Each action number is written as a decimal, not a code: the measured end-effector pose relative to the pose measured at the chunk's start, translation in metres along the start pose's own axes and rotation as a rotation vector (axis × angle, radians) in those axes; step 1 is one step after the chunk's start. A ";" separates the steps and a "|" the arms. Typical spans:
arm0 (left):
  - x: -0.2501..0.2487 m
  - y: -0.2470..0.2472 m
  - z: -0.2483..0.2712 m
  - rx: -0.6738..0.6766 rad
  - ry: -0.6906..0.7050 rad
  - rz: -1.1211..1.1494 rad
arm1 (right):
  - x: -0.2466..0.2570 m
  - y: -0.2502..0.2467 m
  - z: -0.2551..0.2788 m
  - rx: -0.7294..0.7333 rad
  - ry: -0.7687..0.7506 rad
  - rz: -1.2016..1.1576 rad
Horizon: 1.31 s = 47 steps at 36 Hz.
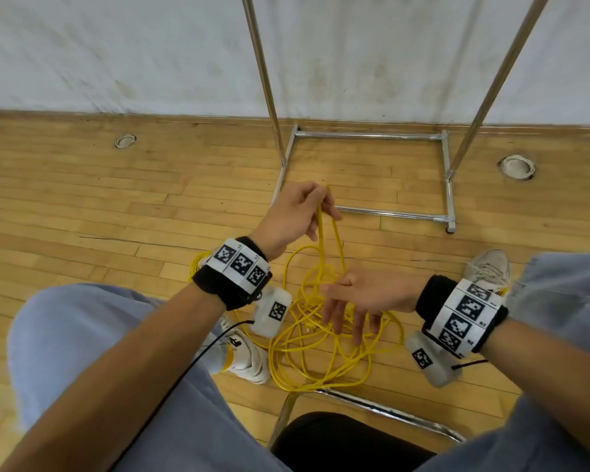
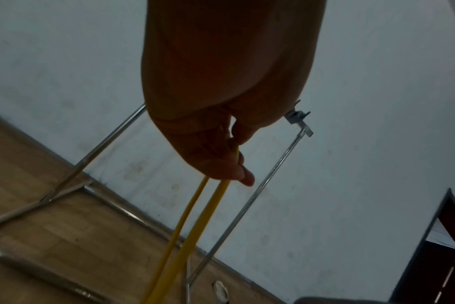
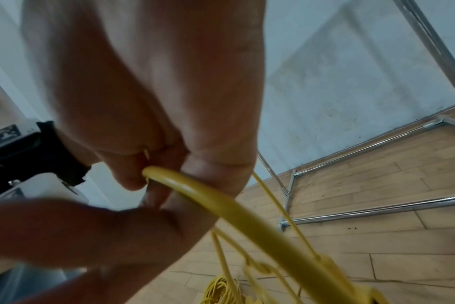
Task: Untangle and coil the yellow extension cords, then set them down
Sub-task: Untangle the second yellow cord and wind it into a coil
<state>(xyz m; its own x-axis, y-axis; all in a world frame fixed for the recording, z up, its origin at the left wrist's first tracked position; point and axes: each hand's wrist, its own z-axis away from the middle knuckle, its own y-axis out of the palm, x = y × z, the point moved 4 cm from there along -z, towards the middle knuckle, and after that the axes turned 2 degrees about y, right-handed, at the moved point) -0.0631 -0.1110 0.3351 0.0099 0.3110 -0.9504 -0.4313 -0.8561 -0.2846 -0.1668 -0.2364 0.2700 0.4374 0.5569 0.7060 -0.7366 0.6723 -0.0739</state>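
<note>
A tangle of yellow cord [image 1: 312, 327] lies on the wooden floor between my feet. My left hand [image 1: 321, 202] is raised above it and pinches a loop of the cord; two strands [image 2: 195, 226] hang from its fingers [image 2: 237, 164] down to a knot [image 1: 321, 269]. My right hand [image 1: 344, 301] is lower, just right of the knot, fingers pointing down. In the right wrist view a yellow strand [image 3: 221, 205] is pinched between its thumb and fingers [image 3: 133, 181]. A smaller bundle of yellow cord [image 1: 195, 264] shows on the floor behind my left wrist.
A chrome clothes rack [image 1: 372, 135] stands on the floor ahead, against the white wall. The chrome frame of my chair [image 1: 372, 401] is just below the tangle. My shoes [image 1: 249, 356] [image 1: 487, 267] flank the cord. Two round floor sockets [image 1: 516, 166] [image 1: 125, 140] sit further off.
</note>
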 end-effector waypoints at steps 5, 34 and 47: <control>-0.022 -0.011 0.000 -0.093 0.115 0.107 | -0.025 -0.002 -0.009 -0.052 0.159 0.036; 0.150 -0.085 -0.057 -0.334 -0.562 -0.148 | 0.038 -0.077 0.033 -0.674 -0.163 -0.357; 0.118 0.016 -0.030 0.163 -0.796 0.333 | 0.078 -0.077 0.069 -0.559 -0.516 -0.211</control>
<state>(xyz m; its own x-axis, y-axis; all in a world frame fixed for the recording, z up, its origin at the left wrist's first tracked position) -0.0417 -0.1006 0.2147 -0.7454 0.3031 -0.5938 -0.4236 -0.9031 0.0708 -0.1120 -0.2784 0.3793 0.1433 0.1856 0.9721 -0.2361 0.9603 -0.1486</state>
